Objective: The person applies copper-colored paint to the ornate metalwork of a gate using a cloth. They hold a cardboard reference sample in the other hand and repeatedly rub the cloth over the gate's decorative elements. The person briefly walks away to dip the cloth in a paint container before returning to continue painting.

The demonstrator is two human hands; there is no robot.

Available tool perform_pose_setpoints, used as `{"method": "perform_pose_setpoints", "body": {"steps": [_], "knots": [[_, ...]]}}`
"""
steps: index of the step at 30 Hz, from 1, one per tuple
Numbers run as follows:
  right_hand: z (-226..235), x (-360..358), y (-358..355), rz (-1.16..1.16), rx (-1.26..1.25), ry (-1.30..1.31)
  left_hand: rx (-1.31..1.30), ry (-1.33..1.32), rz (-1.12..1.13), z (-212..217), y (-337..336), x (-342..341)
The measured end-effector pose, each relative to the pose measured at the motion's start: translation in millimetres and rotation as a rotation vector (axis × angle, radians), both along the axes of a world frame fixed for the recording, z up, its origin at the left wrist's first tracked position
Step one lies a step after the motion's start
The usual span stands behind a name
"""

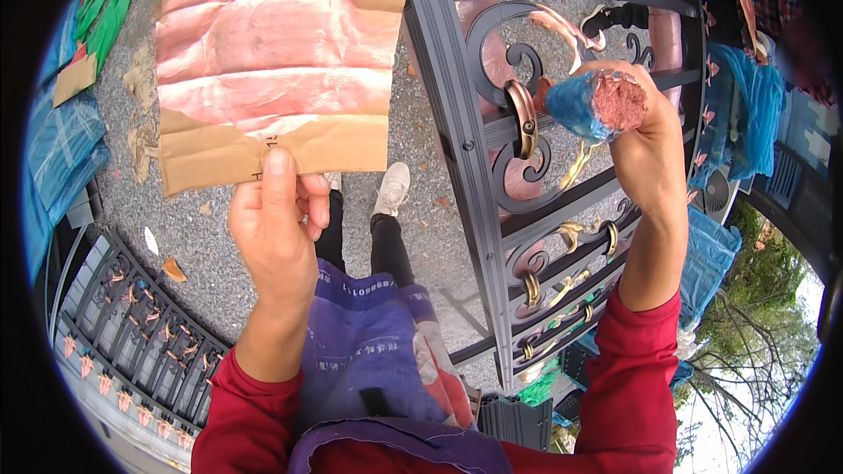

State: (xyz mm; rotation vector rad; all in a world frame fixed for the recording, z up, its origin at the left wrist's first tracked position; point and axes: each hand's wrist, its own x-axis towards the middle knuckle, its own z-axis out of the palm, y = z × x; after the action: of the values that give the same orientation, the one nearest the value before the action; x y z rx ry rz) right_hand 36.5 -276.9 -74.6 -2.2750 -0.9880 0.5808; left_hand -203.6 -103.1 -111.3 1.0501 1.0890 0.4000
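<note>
In my left hand (283,197) is the lower edge of a creased cardboard sheet (272,61), pinched between thumb and fingers. Pink metallic paint covers most of its face, with bare brown board at the bottom and upper right corner. My right hand (650,123) is closed around a stubby blue tool (575,105), its broad end crusted with copper-coloured paint. The tool's narrow reddish tip is close to a copper-coloured ring (521,118) on a dark metal gate (479,211); I cannot tell whether they touch. Black scrolls curl on both sides of the ring.
The gate stands along my right, with gold-coloured ornaments (575,233) lower down. A dark railing with copper-coloured tips (140,325) lies at lower left. Blue plastic sheeting (66,158) and green material (110,0) are at left. Another person's leg and shoe (599,22) show beyond the gate.
</note>
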Motion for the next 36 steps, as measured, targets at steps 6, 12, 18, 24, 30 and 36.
{"method": "perform_pose_setpoints", "body": {"steps": [6, 12, 18, 24, 30, 36], "knots": [[-6, -28, -3, 0.132, -0.096, -0.095, -0.010, -0.009, 0.022, 2, -6, -1], [-8, -53, -28, 0.121, -0.048, -0.295, 0.009, 0.004, 0.006, -4, -8, -10], [-24, -44, -18, 0.068, 0.012, -0.404, 0.018, 0.035, 0.005, 0, -14, -10], [-20, -60, -34, 0.051, -0.045, -0.322, 0.019, 0.025, -0.016, -3, -15, -15], [-28, -45, -20, 0.043, 0.028, -0.408, 0.013, 0.038, 0.010, 2, -21, -9], [-25, -51, -39, 0.058, 0.010, -0.387, 0.020, 0.013, -0.033, -6, -19, -13]]}}
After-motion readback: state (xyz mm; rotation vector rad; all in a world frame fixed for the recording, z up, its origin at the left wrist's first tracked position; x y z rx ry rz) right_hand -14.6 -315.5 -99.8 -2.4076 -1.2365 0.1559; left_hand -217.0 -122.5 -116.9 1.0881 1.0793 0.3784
